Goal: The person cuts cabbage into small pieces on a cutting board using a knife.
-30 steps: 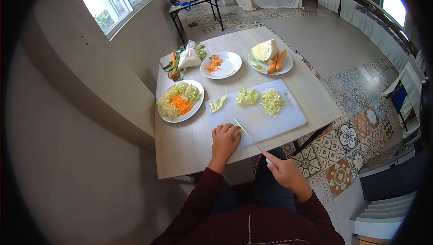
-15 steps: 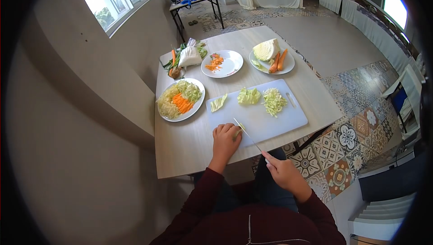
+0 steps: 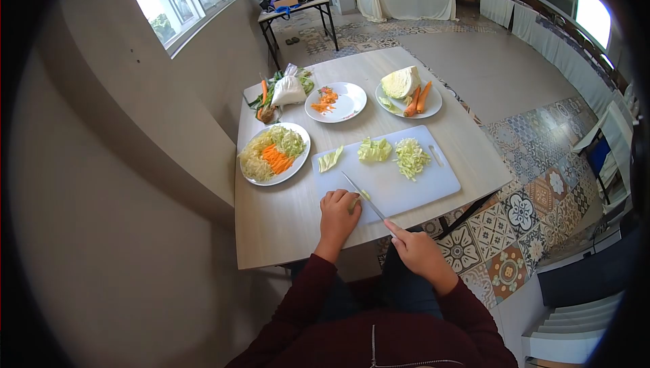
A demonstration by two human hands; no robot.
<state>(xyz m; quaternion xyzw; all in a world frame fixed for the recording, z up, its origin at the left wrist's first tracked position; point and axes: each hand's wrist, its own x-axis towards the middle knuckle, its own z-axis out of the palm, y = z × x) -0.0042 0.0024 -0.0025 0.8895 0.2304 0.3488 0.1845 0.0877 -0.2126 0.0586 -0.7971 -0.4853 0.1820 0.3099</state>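
My left hand (image 3: 340, 218) rests at the near left edge of the white cutting board (image 3: 423, 188), fingers curled over a piece of cabbage that they mostly hide. In my right hand (image 3: 421, 254) is a knife (image 3: 365, 197), its blade slanting up and left across the board, close to the left fingertips. A small pale green cabbage bit (image 3: 366, 194) lies beside the blade. Farther up the board sit a cabbage strip (image 3: 330, 159), a stack of cabbage leaf pieces (image 3: 374, 150) and a heap of shredded cabbage (image 3: 412, 158).
Left of the board, a plate (image 3: 301, 162) bears shredded vegetables, orange strips among them. Behind are a plate (image 3: 352, 105) with orange shavings, a plate (image 3: 433, 106) with cut cabbage and carrots, and a white plastic bag (image 3: 289, 90) by more vegetables. A wall (image 3: 135, 165) stands at left.
The knife and my right hand have shifted slightly up and left, and the blade now lies to the left of the small cabbage bit. My left hand stays nearly in place.
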